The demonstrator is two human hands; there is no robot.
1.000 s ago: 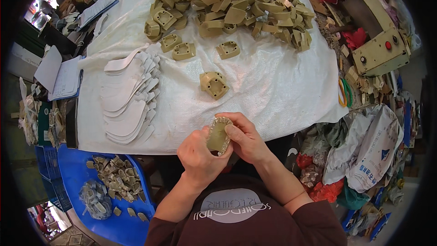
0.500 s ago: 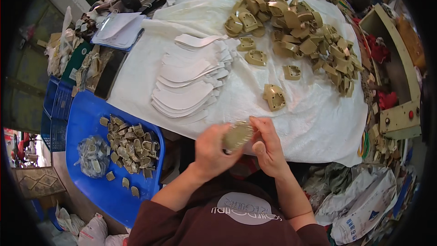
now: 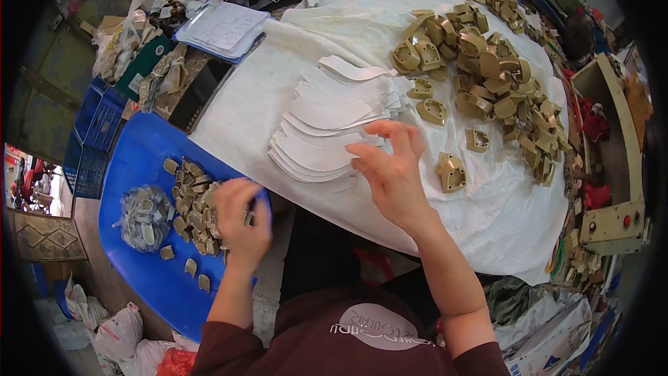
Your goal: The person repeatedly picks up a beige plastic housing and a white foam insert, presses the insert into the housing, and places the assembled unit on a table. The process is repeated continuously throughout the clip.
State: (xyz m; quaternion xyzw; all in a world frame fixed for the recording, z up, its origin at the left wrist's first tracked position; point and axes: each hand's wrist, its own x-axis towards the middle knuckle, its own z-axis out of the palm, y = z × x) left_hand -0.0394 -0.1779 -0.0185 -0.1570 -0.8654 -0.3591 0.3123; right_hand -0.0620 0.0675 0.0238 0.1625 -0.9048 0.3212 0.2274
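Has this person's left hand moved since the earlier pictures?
Yes: the left hand has moved leftward, closing the gap to the pile of small pieces on the blue plastic surface.

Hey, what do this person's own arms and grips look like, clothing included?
Short dark maroon sleeves leave the forearms bare. The left grip and right grip are gloveless, though the left is blurred. No watch shows on either wrist.

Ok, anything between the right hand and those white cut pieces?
Nothing visible: the right hand, fingers parted, overlaps the right edge of the white pieces in this view; whether it touches them is unclear.
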